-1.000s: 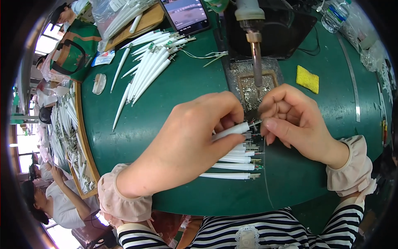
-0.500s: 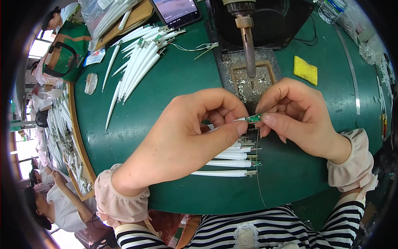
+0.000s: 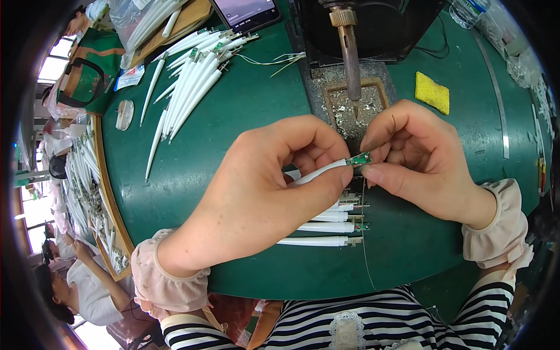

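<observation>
My left hand is closed around a white tapered stick, pinching it between thumb and fingers. A small green circuit board sticks out of its right end. Close against the board is my right hand, fingers curled, with thumb and forefinger on either side of the board's tip. A thin grey wire runs up from the table edge to the right thumb and appears held in that hand; the grip itself is partly hidden. Below my hands lies a row of similar white sticks, boards to the right, partly covered by my left hand.
Just beyond my hands a soldering iron points down over a solder-flecked tray. A yellow sponge and metal ruler lie right. Far left are piled white sticks, a phone and a wood-framed tray; a person sits beyond.
The stick and its board have risen slightly away from me, showing more of the board. My right fingertips have parted a little around its tip. The whole view has shifted slightly.
</observation>
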Tool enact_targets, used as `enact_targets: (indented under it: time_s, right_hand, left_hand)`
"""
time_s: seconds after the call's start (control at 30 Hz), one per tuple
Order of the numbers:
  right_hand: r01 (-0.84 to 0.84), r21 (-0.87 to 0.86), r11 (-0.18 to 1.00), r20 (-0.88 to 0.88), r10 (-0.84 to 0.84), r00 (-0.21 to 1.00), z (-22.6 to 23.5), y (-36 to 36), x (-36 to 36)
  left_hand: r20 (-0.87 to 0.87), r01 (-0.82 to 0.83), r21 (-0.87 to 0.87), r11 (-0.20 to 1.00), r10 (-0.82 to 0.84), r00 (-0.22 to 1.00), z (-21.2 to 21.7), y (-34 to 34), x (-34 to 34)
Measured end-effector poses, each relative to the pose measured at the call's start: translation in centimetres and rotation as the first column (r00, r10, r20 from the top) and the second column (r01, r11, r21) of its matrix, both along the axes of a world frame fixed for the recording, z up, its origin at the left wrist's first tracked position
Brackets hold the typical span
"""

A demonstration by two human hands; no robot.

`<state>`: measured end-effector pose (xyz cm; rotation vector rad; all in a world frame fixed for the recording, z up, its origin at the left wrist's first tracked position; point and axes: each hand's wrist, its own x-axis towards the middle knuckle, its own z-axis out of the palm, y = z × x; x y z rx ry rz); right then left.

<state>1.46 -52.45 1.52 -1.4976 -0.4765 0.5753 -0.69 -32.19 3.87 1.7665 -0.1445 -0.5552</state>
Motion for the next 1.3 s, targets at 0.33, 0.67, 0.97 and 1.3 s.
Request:
enact_targets:
  time_s: [0.33,0.67,0.97,1.3]
  right_hand:
    - [-0.018,0.024,1.0,-0.038,0.019,0.999,-0.1,-0.1,0.4]
    - [0.06,0.083,0.995,-0.098,-0.052,0.994,-0.2,0.2,-0.1]
    - [0.071,0.077,0.995,-0.082,-0.065,0.994,-0.1,0.4,0.0]
    - [0.088,0.118,0.989,-0.287,-0.051,0.957,0.6,0.2,0.7]
  left_hand:
    - [0.061,0.0,0.022,1.0,-0.001,0.998,-0.3,-0.2,0.0]
    - [0.018,0.001,0.035,0.999,-0.001,1.0,-0.1,-0.3,-0.3]
    - [-0.081,-0.015,-0.104,0.994,0.007,0.997,-0.2,-0.1,0.2]
    - [-0.004,-0.066,-0.13,0.989,0.066,0.998,-0.4,0.2,0.5]
